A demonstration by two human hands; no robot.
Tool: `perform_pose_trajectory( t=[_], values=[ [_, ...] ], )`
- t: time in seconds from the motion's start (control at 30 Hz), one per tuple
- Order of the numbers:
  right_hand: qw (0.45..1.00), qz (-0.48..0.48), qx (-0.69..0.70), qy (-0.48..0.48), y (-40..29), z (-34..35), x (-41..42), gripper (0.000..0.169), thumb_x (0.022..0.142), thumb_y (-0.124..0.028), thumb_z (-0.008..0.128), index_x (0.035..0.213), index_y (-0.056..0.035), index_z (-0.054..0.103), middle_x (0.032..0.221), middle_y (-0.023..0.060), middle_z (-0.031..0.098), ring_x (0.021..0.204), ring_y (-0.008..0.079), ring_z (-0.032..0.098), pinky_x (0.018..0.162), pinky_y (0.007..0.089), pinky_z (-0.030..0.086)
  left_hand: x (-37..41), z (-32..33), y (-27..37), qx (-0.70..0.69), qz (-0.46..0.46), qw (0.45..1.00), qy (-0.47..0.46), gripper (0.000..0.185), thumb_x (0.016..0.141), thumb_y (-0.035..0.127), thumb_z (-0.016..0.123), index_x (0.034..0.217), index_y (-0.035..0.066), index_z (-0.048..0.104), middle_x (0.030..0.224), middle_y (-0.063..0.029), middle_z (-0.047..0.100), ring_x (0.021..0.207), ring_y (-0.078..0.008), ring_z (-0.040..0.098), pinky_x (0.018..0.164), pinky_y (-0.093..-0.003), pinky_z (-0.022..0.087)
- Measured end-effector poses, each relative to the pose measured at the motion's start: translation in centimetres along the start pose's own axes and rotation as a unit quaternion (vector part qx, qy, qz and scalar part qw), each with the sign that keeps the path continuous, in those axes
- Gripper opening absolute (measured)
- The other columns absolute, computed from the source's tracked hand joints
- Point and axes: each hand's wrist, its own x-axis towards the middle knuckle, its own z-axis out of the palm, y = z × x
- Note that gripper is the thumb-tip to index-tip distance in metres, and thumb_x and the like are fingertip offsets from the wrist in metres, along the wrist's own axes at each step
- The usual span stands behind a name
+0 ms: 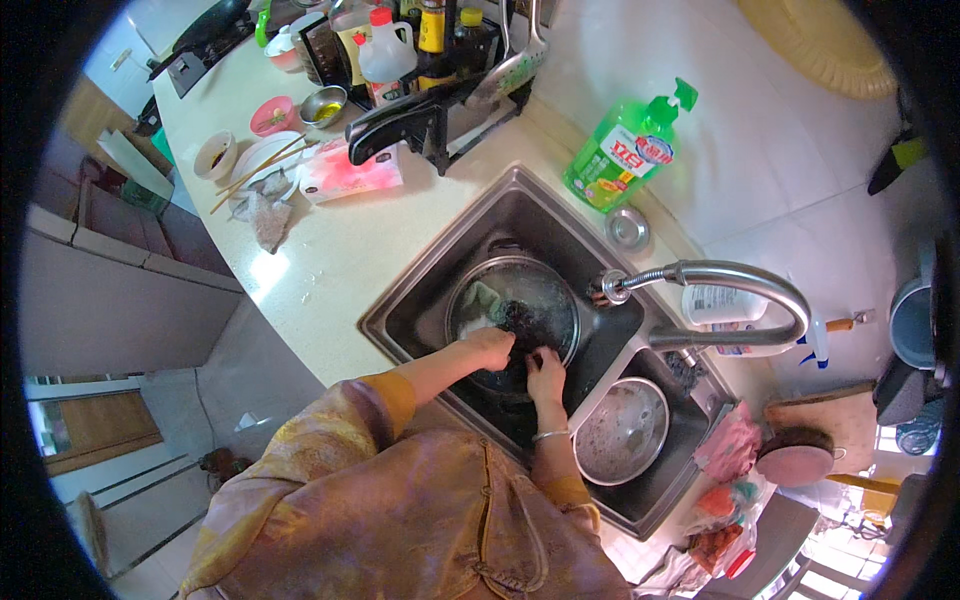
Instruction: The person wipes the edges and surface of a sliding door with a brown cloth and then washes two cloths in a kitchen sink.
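A wide round metal pot [531, 279] of water stands in the larger basin of a steel double sink [420, 279]. My left hand [491, 349] is curled over the pot's near side, knuckles up. Close beside it, my right hand [546, 373] has its fingers bent at the near right of the pot, a bracelet on the wrist. Between and just beyond my hands lies a dark clump [517, 311] in the water, too blurred to name. Pale green cloth-like material [482, 298] shows at the pot's left. My fingertips are hidden, so any grip is unclear.
A gooseneck faucet [780, 289] arches beside the sink. The smaller basin holds a metal bowl [622, 431]. A green pump bottle [622, 150] stands behind the sink. Left of it are a knife rack [439, 139], a tissue pack [349, 176], chopsticks [259, 172] and small bowls [272, 115].
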Motion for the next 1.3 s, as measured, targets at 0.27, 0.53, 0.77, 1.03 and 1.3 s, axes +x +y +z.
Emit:
perform_pose_trajectory(
  t=[0.27,0.53,0.77,1.03,1.3],
  values=[
    [0.914,-0.095,0.394,0.015,-8.8,-10.3,3.1,0.029,0.078,-0.011,0.065,0.104,-0.0046,0.054,0.097,0.0031,0.053,0.087,0.0128,0.051,0.079,0.0269,0.042,-3.4,-7.8,5.4,-0.111,0.205,0.929,0.287,0.025,0.076,0.025,0.060,0.088,0.003,0.060,0.081,-0.0212,0.061,0.077,-0.0409,0.058,0.067,-0.0477,0.047],
    [0.846,-0.098,0.520,-0.061,-11.3,-10.5,3.1,0.065,0.071,-0.003,0.073,0.127,-0.0016,0.039,0.122,0.0067,0.049,0.110,0.0176,0.048,0.094,0.0318,0.039,-13.2,-18.7,13.8,-0.188,0.370,0.839,0.352,0.018,0.081,0.017,0.059,0.088,0.000,0.058,0.073,-0.0146,0.059,0.066,-0.0260,0.059,0.060,-0.0351,0.046],
    [0.872,-0.030,0.486,-0.061,-5.6,-2.8,3.9,0.021,0.075,0.003,0.064,0.094,-0.0016,0.056,0.087,0.0031,0.061,0.081,0.0135,0.057,0.075,0.0288,0.046,-20.0,-24.9,17.4,-0.496,0.462,0.637,0.367,0.016,0.085,0.017,0.057,0.083,0.001,0.054,0.069,0.0025,0.054,0.061,-0.0046,0.048,0.053,-0.0214,0.040],
    [0.920,-0.024,0.387,0.051,-7.5,-9.1,5.1,0.049,0.067,0.017,0.048,0.109,-0.0066,0.052,0.101,0.0069,0.059,0.090,0.0159,0.056,0.082,0.0271,0.044,-12.5,-18.6,7.4,-0.471,0.211,0.790,0.330,0.024,0.082,0.023,0.060,0.091,0.001,0.060,0.081,-0.0081,0.062,0.072,-0.0124,0.057,0.063,-0.0278,0.046],
    [0.991,0.115,0.058,0.048,-0.9,-0.9,4.0,0.045,0.063,0.009,0.054,0.104,-0.0094,0.058,0.103,0.0149,0.059,0.094,0.0294,0.059,0.083,0.0360,0.047,-4.2,-4.8,1.3,-0.160,0.075,0.972,0.153,0.035,0.080,0.024,0.057,0.112,0.010,0.056,0.102,-0.0204,0.056,0.100,-0.0372,0.052,0.086,-0.0419,0.043]
  ],
)
